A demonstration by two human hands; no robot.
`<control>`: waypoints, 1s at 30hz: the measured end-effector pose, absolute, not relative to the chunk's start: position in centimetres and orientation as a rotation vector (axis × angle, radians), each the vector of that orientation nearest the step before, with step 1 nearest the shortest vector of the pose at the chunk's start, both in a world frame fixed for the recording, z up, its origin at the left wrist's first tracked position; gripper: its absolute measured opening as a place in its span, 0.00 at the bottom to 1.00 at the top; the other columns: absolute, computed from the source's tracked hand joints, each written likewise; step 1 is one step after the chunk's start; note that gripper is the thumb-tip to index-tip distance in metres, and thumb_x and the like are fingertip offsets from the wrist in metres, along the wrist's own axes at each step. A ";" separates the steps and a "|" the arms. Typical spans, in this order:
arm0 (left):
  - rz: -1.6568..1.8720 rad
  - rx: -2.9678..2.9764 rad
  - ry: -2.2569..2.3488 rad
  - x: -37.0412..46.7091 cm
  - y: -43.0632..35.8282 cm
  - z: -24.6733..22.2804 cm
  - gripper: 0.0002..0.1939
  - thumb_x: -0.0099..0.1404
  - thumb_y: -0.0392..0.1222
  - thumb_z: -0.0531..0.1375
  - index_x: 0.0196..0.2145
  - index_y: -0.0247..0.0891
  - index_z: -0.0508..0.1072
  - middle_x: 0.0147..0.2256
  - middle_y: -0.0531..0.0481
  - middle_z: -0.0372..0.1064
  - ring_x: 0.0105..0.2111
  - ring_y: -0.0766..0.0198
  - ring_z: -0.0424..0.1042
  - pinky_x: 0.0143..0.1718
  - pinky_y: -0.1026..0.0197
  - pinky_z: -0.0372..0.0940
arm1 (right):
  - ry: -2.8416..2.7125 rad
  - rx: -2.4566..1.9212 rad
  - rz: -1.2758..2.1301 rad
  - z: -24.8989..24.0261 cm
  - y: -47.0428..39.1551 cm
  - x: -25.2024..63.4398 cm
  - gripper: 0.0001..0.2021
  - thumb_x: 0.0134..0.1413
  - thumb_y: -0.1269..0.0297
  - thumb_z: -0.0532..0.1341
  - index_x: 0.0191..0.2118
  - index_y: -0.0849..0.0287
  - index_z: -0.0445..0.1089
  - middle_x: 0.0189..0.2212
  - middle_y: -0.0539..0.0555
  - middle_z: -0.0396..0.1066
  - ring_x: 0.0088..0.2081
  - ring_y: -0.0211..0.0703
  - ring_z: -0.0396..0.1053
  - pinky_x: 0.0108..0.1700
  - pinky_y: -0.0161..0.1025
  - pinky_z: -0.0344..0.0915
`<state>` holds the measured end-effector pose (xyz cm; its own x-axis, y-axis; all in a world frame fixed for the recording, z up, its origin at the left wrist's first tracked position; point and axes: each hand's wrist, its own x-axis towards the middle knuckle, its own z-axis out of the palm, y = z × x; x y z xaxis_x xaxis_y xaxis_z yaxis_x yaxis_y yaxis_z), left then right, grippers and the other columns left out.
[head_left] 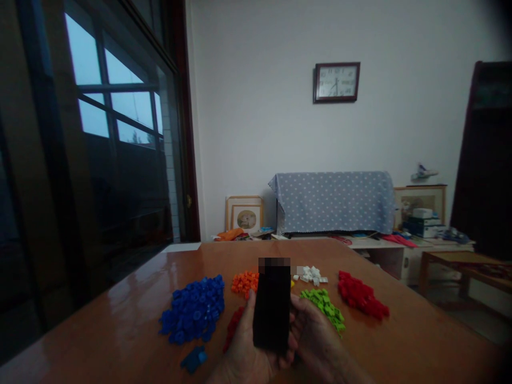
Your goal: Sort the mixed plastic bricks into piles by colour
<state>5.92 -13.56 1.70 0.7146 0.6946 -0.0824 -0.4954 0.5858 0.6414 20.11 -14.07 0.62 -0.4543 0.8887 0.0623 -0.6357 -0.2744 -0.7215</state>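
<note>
A black smartphone [272, 309] stands nearly upright between my hands, low in the middle of the view; a blurred patch covers its top edge. My left hand [248, 344] wraps around its left side and bottom, thumb along the edge. My right hand [314, 330] closes on its right edge, fingertips touching there. Just left of my left hand lies a dark red pile [233, 326], partly hidden. Beyond the phone are orange plastic pieces [244, 282] and a bit of yellow [292, 284], mostly covered. Bright green pieces [324, 306] lie beyond my right hand.
On the brown table [132, 320] a large pile of blue pieces [196, 309] sits left, with a few darker blue pieces [194, 359] nearer. White pieces [312, 275] lie farther back, red pieces [360, 294] at right. A cloth-covered object [336, 202] stands on a low cabinet behind.
</note>
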 end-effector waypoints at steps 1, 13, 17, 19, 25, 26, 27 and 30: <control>0.706 0.631 0.340 5.9 -13.6 1.7 0.45 0.61 0.76 0.42 0.41 0.29 0.74 0.26 0.40 0.73 0.22 0.58 0.72 0.22 0.63 0.57 | -0.843 -0.440 1.895 0.6 -14.1 20.1 0.22 0.56 0.42 0.55 0.26 0.58 0.62 0.11 0.47 0.63 0.13 0.39 0.62 0.19 0.34 0.62; 0.652 0.647 0.310 5.9 -13.2 1.6 0.46 0.61 0.76 0.40 0.40 0.29 0.75 0.26 0.38 0.74 0.23 0.58 0.72 0.23 0.63 0.58 | -0.835 -0.400 1.895 0.1 -13.8 20.2 0.20 0.59 0.45 0.53 0.28 0.58 0.63 0.12 0.48 0.65 0.12 0.41 0.63 0.17 0.38 0.64; 0.704 0.617 0.325 6.3 -13.6 1.3 0.45 0.60 0.77 0.41 0.41 0.30 0.74 0.25 0.39 0.73 0.22 0.58 0.72 0.22 0.64 0.57 | -0.825 -0.410 1.894 0.2 -13.8 20.2 0.20 0.59 0.46 0.53 0.27 0.58 0.63 0.11 0.48 0.65 0.12 0.41 0.64 0.17 0.38 0.65; 0.736 0.622 0.312 6.4 -13.7 1.2 0.46 0.60 0.77 0.41 0.42 0.29 0.74 0.24 0.39 0.73 0.21 0.58 0.71 0.21 0.64 0.57 | -0.809 -0.429 1.893 0.2 -13.8 20.2 0.20 0.59 0.47 0.54 0.27 0.58 0.63 0.11 0.48 0.65 0.12 0.40 0.63 0.16 0.37 0.65; 0.673 0.683 0.278 5.9 -13.7 2.1 0.45 0.63 0.74 0.39 0.41 0.28 0.74 0.26 0.38 0.73 0.23 0.58 0.72 0.23 0.63 0.58 | -0.805 -0.398 1.894 0.2 -13.9 20.2 0.19 0.60 0.48 0.53 0.26 0.58 0.62 0.12 0.48 0.65 0.12 0.40 0.62 0.16 0.37 0.65; 0.672 0.684 0.277 5.8 -13.7 2.3 0.45 0.63 0.74 0.39 0.41 0.28 0.74 0.26 0.38 0.73 0.23 0.58 0.72 0.23 0.63 0.58 | -0.812 -0.398 1.904 0.2 -13.9 20.2 0.20 0.60 0.47 0.53 0.26 0.58 0.62 0.12 0.48 0.65 0.12 0.40 0.62 0.17 0.38 0.66; 0.673 0.681 0.276 5.7 -13.7 2.4 0.45 0.63 0.74 0.39 0.41 0.28 0.74 0.26 0.38 0.73 0.23 0.58 0.72 0.24 0.63 0.58 | -0.817 -0.399 1.912 0.1 -13.9 20.2 0.20 0.61 0.47 0.52 0.26 0.58 0.62 0.12 0.48 0.65 0.12 0.40 0.62 0.18 0.38 0.66; 0.664 0.653 0.277 5.7 -13.7 2.3 0.44 0.64 0.73 0.39 0.41 0.28 0.74 0.27 0.39 0.73 0.24 0.58 0.72 0.26 0.62 0.60 | -0.814 -0.411 1.912 -0.1 -13.7 20.3 0.20 0.61 0.47 0.52 0.27 0.58 0.63 0.12 0.48 0.65 0.13 0.41 0.63 0.18 0.39 0.66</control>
<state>5.66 -13.73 2.34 0.7609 0.6478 -0.0355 -0.4806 0.5995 0.6400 20.26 -13.68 -0.07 -0.4634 0.8840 0.0618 -0.6575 -0.2962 -0.6928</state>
